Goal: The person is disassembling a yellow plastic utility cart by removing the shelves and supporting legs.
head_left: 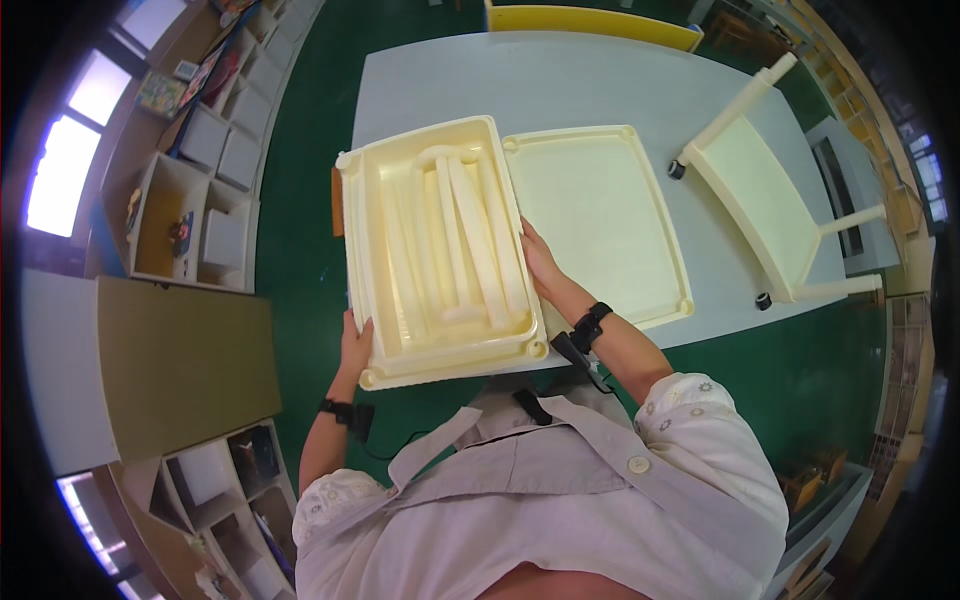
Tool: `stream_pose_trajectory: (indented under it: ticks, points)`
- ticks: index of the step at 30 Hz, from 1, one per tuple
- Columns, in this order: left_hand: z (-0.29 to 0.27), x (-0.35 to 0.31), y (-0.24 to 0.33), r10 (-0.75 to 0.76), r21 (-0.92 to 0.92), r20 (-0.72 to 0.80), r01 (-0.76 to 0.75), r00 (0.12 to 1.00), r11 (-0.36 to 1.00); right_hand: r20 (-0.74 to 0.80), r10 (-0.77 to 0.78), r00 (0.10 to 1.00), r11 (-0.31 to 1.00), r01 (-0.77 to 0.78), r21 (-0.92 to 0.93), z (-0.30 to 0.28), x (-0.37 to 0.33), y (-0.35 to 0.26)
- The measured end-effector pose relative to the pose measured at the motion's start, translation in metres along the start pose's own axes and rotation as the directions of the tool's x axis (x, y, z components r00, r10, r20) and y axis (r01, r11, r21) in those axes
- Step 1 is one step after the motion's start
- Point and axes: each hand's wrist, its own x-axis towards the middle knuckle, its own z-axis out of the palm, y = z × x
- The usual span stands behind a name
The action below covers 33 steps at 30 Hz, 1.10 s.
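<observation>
Pale grey table (600,85) on green floor (300,180). Cream bin (440,250) at the table's near left corner, partly overhanging its edge, with long cream rods (480,240) lying lengthwise inside. Left hand (355,345) grips the bin's left rim; right hand (540,262) clasps its right rim. Flat cream tray (610,215) just beside the bin. Overturned cream frame (770,190) (small black casters showing) further right. Yellow chair back (590,20) at the far edge. Wooden shelving (190,200) along the left wall.
</observation>
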Motion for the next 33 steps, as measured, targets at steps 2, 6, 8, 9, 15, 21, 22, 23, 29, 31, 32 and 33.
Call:
stream_pose_trajectory:
  ticks: [2, 6, 8, 9, 15, 21, 22, 23, 29, 31, 32, 33]
  points:
    - [0.015, -0.007, 0.040, -0.038, -0.005, -0.035, 0.038, 0.999, 0.999, 0.061, -0.052, 0.997, 0.999, 0.051, 0.003, -0.026, -0.003, -0.014]
    - [0.053, -0.017, 0.102, -0.051, -0.052, -0.008, 0.051, 0.999, 0.997, 0.137, -0.108, 0.985, 0.994, 0.112, -0.020, -0.073, -0.011, -0.059]
    - [0.078, -0.022, 0.108, 0.007, -0.080, -0.038, -0.010, 0.999, 0.997, 0.178, -0.017, 0.984, 0.989, -0.010, 0.148, -0.085, -0.030, -0.092]
    - [0.097, -0.023, 0.119, 0.026, -0.094, -0.036, -0.029, 0.999, 0.995, 0.183, -0.020, 0.983, 0.989, -0.007, 0.145, -0.094, -0.041, -0.107]
    - [0.207, -0.026, 0.154, 0.038, -0.074, -0.005, -0.038, 0.999, 0.997, 0.196, -0.095, 0.976, 0.993, 0.080, 0.086, -0.216, -0.037, -0.133]
    - [0.252, -0.032, 0.139, 0.123, 0.075, -0.038, -0.120, 0.992, 0.990, 0.184, -0.085, 0.979, 0.992, 0.100, -0.077, -0.269, -0.013, -0.126]
    - [0.257, -0.030, 0.146, 0.093, 0.060, -0.042, -0.090, 0.995, 0.994, 0.189, -0.082, 0.979, 0.992, 0.098, -0.074, -0.273, -0.009, -0.125]
    - [0.261, -0.030, 0.152, 0.090, 0.063, -0.045, -0.087, 0.995, 0.994, 0.136, -0.072, 0.988, 0.988, 0.090, -0.128, -0.277, -0.008, -0.122]
    - [0.254, -0.032, 0.165, -0.049, 0.088, -0.009, 0.050, 0.999, 0.995, 0.236, -0.004, 0.972, 0.993, 0.032, -0.114, -0.272, -0.014, -0.134]
    - [0.252, -0.034, 0.176, -0.060, 0.067, 0.016, 0.059, 0.998, 0.996, 0.320, 0.028, 0.947, 0.999, -0.011, -0.053, -0.276, -0.019, -0.136]
    - [0.250, -0.036, 0.173, -0.066, 0.067, -0.001, 0.066, 0.998, 0.996, 0.331, 0.011, 0.944, 0.998, 0.013, -0.069, -0.272, -0.027, -0.138]
    - [0.247, -0.037, 0.169, -0.101, 0.083, -0.006, 0.101, 0.995, 0.991, 0.344, -0.007, 0.939, 0.996, 0.039, -0.086, -0.268, -0.035, -0.138]
